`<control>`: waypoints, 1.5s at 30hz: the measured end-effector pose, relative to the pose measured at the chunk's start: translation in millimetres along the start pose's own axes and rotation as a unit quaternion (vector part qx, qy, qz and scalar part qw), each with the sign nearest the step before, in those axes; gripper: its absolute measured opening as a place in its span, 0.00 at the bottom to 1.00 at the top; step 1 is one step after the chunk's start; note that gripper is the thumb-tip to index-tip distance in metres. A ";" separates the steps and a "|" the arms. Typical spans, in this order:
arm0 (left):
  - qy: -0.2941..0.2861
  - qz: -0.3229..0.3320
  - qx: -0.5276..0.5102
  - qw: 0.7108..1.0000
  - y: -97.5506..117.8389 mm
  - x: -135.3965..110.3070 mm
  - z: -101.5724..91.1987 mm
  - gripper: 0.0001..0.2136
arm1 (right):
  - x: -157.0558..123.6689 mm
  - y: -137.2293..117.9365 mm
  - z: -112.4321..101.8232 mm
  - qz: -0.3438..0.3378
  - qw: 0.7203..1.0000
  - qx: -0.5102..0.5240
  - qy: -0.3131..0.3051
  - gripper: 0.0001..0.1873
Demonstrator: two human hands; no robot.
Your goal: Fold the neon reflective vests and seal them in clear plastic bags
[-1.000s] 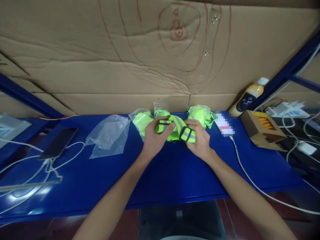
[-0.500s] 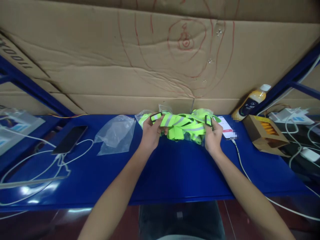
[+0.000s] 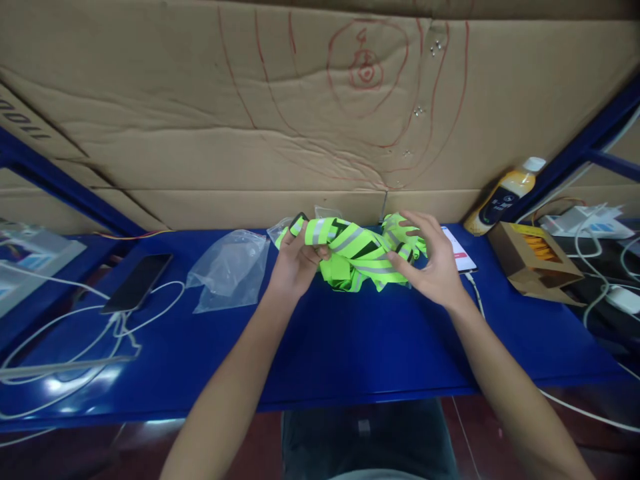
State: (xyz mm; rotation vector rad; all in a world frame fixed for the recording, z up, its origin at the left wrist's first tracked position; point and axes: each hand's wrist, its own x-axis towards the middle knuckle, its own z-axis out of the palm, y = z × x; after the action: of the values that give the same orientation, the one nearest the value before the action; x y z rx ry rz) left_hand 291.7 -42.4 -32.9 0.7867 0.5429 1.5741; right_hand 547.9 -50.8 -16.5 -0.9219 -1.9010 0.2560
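Note:
A bundle of neon-green reflective straps (image 3: 360, 247) with grey and black stripes lies twisted between my hands, at the back of the blue table. My left hand (image 3: 299, 260) is closed on its left end, where a black-edged piece stands up above the fingers. At the right end, my right hand (image 3: 433, 263) has its fingers spread, with the thumb against or just in front of the straps. More green material in clear plastic sits behind the bundle. To the left, a flat clear plastic bag (image 3: 230, 267) lies on the table.
A dark phone (image 3: 137, 283) with white cables lies at the left. At the right are a lit phone (image 3: 457, 250), a tilted bottle of yellow drink (image 3: 507, 197) and an open cardboard box (image 3: 533, 263). Cardboard (image 3: 175, 87) with red-drawn rings stands behind the blue table (image 3: 360, 360).
My right hand has loosened from the straps' right end, its fingers now spread. My left hand still grips the left end and has shifted slightly left. The view has tilted a little.

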 end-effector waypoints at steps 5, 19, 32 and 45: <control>-0.047 -0.025 -0.011 0.999 0.9 -6.3 4.9 0.19 | 4.9 -15.0 23.9 -0.031 0.996 -0.063 -0.059 0.24; -0.001 0.404 0.562 0.722 -21.4 -24.4 6.4 0.24 | -15.1 -1.1 46.9 0.093 0.985 0.061 0.129 0.16; -0.047 0.137 0.330 0.933 -33.2 -26.7 13.2 0.22 | -16.3 -4.7 50.1 0.064 0.992 0.088 0.070 0.16; 0.057 0.303 0.543 0.781 -33.8 -28.1 7.8 0.28 | -17.0 -6.5 53.9 0.027 0.995 0.046 0.084 0.13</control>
State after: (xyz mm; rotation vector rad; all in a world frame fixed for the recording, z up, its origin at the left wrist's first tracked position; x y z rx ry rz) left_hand 321.0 -65.5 -57.5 1.8859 1.4583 1.8291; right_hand 503.6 -56.1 -51.9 -0.9048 -1.6979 0.2871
